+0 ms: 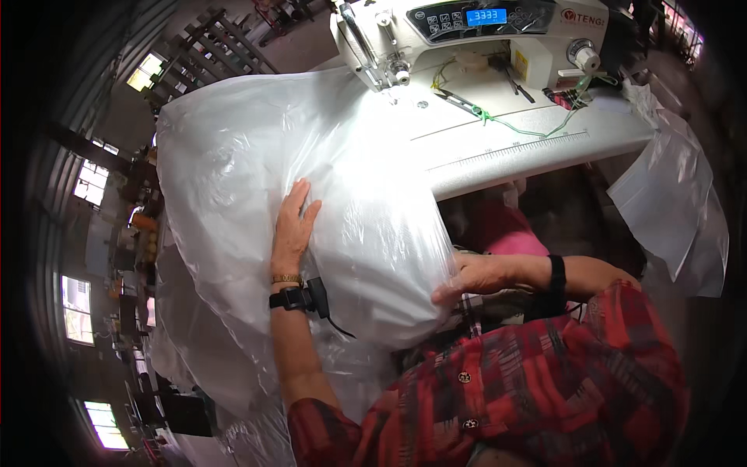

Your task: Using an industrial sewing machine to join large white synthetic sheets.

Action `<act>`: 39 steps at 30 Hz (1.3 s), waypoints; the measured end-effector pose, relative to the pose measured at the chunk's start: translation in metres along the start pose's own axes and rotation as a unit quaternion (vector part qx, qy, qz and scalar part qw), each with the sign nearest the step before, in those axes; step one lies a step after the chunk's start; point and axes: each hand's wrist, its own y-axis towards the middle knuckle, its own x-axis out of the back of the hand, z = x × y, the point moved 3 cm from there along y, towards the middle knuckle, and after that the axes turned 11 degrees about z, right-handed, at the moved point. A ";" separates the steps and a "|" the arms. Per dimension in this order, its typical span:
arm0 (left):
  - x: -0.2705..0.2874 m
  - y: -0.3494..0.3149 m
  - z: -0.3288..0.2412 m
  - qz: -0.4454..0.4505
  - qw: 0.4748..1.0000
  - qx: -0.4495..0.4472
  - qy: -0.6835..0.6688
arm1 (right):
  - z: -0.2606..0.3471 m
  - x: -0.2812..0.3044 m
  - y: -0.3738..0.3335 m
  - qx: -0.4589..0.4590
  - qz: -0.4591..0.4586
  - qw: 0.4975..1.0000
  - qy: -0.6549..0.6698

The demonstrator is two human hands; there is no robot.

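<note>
A large sheet of shiny, translucent white plastic spreads over the left of the sewing table and hangs down towards my lap. Its far edge reaches under the head of a white sewing machine. My left hand lies flat on the middle of the sheet, fingers stretched out and pointing away from me. At the sheet's right edge, my right hand has its thumb on top and its fingers bent around the plastic, partly hidden.
On the white tabletop lie thread snips on a green cord and a dark, thin tool. A printed ruler runs along the near edge. More plastic sheets hang at the right end. Metal racks stand behind.
</note>
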 end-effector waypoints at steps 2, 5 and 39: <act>0.000 -0.001 -0.002 0.002 0.999 -0.025 0.033 | -0.007 0.003 -0.010 0.054 -0.050 0.997 0.040; 0.004 -0.007 -0.001 0.018 0.990 -0.074 0.116 | -0.048 0.018 -0.004 0.021 -0.135 0.971 0.195; -0.083 -0.094 -0.211 -0.017 0.990 -0.061 0.122 | -0.008 -0.014 -0.027 0.073 -0.245 0.943 -0.216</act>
